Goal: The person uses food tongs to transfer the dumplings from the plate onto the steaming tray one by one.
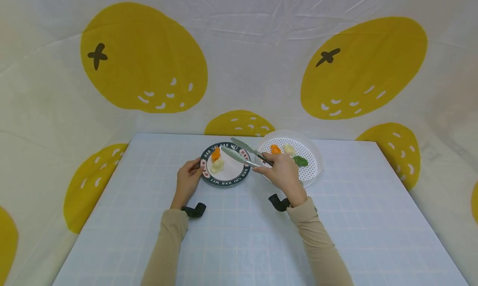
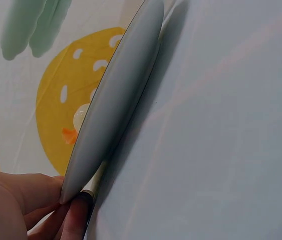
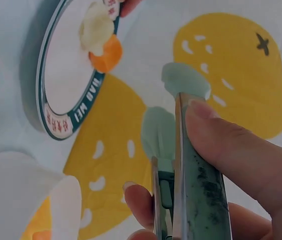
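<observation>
My left hand (image 1: 188, 178) grips the left rim of a round plate (image 1: 232, 168) with a dark green patterned border, thumb above and fingers underneath. On this plate lie an orange piece (image 1: 215, 154) and a pale yellowish piece (image 1: 217, 166), both towards the left side. Held in my right hand (image 1: 284, 172) is a pair of tongs (image 1: 234, 154) with green tips. The tips are spread apart above the plate, and nothing shows between them. In the left wrist view, the plate's pale underside (image 2: 120, 95) faces the camera, with a shadow on the table beside it.
Right of the plate sits a white perforated tray (image 1: 319, 161), partly behind my right hand. It bears an orange piece (image 1: 275, 149), a pale piece (image 1: 289, 149) and a green leafy piece (image 1: 300, 161). A fabric backdrop (image 1: 254, 70) with yellow fruit prints stands behind the table (image 1: 231, 236).
</observation>
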Demonstrator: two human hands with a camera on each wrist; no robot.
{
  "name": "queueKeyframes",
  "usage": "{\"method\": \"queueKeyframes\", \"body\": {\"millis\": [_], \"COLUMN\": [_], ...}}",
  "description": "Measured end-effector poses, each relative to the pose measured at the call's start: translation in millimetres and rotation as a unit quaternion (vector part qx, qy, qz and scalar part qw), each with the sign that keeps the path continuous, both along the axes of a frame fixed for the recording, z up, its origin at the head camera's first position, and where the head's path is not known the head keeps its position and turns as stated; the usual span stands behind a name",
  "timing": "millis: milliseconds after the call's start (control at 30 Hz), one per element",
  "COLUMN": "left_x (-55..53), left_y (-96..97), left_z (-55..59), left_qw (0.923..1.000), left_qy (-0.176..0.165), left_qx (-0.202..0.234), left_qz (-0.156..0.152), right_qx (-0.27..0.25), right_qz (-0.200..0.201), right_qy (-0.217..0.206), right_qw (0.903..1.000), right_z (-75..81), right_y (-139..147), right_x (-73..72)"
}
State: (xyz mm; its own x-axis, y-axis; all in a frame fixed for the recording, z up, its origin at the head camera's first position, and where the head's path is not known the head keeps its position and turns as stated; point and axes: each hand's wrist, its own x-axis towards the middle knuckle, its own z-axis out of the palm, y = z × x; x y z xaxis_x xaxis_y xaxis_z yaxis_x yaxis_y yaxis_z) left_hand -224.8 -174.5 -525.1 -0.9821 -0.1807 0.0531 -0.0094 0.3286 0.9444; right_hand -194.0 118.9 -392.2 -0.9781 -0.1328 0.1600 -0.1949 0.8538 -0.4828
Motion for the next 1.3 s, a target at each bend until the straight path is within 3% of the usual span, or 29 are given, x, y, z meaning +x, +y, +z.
{"method": "queueKeyframes", "body": {"millis": [433,733,1000,1300], "left_x": [1.0,0.7,0.2,0.1], "left_y": [-1.0,-1.1,-2.7,-3.2], "left_z": [1.4,0.6,-0.6,-0.8], "left_qw": [0.9993,0.9995,0.9997,0.999], "left_qy": [0.034,0.025,0.017,0.038], "left_qx": [0.0,0.003,0.007,0.007], "left_qz": [-0.017,-0.016,-0.016,-0.023], "right_qx": [0.042,0.083,0.11,0.112], "right_qz": [0.007,-0.016,-0.023,-0.032], "right_qy": [-0.044,-0.068,-0.051,-0.03], "right_qw": [0.9981,0.9941,0.9924,0.9927], "right_z": [-11.2,-10.7,-15.2,-17.4], "right_y": [-47.3,-72.6,-91.9,-96.6], "right_x": [-14.0,-12.3,-14.1,-17.0]}}
